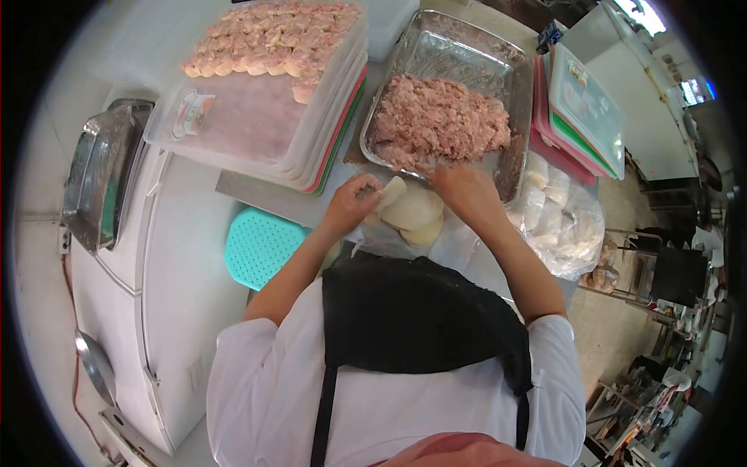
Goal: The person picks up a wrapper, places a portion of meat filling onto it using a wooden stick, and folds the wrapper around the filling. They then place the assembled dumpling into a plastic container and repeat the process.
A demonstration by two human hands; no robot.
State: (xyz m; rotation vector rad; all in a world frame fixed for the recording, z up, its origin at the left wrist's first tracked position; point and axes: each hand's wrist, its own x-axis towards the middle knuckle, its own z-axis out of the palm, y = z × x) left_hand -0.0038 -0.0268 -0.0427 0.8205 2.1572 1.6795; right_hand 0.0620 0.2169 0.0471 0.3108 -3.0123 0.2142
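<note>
My left hand [356, 204] is closed around the edge of a pale round wrapper [391, 193], which it lifts at a tilt. Right beside it, more round wrappers [416, 212] lie stacked in front of my body. My right hand [465, 191] is at the near edge of a metal tray [524, 101], its fingertips by the minced meat [440, 121]; its fingers are bunched, and what they hold, if anything, is hidden.
Stacked plastic containers [233, 117] with rows of filled dumplings [272, 35] stand at the left. A turquoise perforated tray [263, 247] lies below them. Bagged white wrappers [556, 210] and stacked lids [583, 101] are at the right.
</note>
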